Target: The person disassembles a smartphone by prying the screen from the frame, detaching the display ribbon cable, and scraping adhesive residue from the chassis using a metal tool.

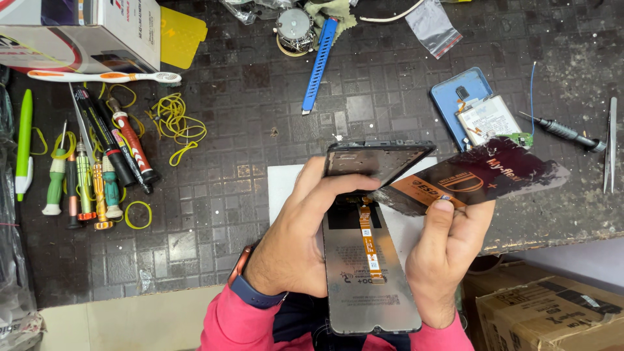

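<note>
Above the dark tiled workbench point(260, 84), a phone display panel point(370, 273) is held upright, its frame point(380, 159) hinged open. The left hand point(296, 240) is clamped around the panel edge; the right hand point(448, 250) pinches a dark plastic pry card point(481, 175), best slid shallowly, clear of the orange flex cable point(369, 240).

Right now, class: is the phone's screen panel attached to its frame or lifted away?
Partly lifted away: the frame tilts up in the left hand, exposing the screen panel and orange flex cable.

Phone repair workshop: screwdrivers point(84, 185), tweezers point(611, 143), opened phone point(471, 107).
</note>
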